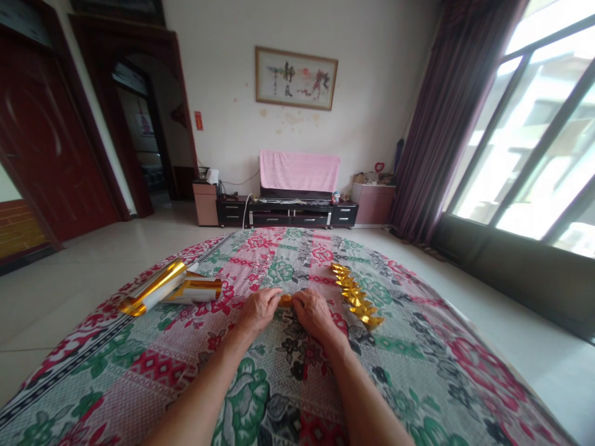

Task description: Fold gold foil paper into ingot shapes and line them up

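Note:
My left hand (258,310) and my right hand (314,311) meet over a floral cloth (260,384) that covers the surface in front of me. Both are closed on a small piece of gold foil paper (285,300), which shows only as a sliver between the fingertips. A row of several folded gold foil pieces (356,295) lies just right of my right hand. A loose stack of gold foil sheets (171,287), partly curled, rests on the cloth to the left of my left hand.
Beyond the cloth is a tiled floor (69,279). A low dark TV cabinet (288,214) with a pink cloth on top stands at the far wall. Dark wooden doors (51,148) are on the left, curtains and large windows (534,136) on the right.

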{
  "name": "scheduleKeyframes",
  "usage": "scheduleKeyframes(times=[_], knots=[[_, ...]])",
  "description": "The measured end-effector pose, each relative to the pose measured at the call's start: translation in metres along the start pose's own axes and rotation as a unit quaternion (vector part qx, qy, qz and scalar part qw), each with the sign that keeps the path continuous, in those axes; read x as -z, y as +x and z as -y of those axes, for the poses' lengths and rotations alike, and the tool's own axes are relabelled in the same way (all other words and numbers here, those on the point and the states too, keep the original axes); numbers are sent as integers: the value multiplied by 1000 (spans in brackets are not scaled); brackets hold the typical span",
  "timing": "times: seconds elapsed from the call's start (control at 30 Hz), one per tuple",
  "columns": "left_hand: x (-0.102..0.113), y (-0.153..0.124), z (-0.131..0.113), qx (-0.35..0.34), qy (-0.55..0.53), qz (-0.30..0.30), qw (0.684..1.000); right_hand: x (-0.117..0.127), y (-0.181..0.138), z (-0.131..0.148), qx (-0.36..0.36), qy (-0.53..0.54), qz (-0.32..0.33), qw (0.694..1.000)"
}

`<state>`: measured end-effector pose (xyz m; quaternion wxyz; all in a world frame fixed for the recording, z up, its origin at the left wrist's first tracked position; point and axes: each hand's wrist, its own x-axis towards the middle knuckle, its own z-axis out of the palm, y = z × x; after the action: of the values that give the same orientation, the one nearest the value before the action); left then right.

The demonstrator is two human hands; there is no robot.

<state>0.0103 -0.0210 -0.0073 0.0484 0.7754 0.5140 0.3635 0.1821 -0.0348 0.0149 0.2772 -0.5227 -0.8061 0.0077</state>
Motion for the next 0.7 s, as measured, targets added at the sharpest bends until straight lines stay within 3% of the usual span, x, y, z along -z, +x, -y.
scheduleKeyframes(times=[0.7], knots=[[7, 2, -13, 16, 22, 12, 1000, 1, 1, 1, -18, 9, 3, 1000]])
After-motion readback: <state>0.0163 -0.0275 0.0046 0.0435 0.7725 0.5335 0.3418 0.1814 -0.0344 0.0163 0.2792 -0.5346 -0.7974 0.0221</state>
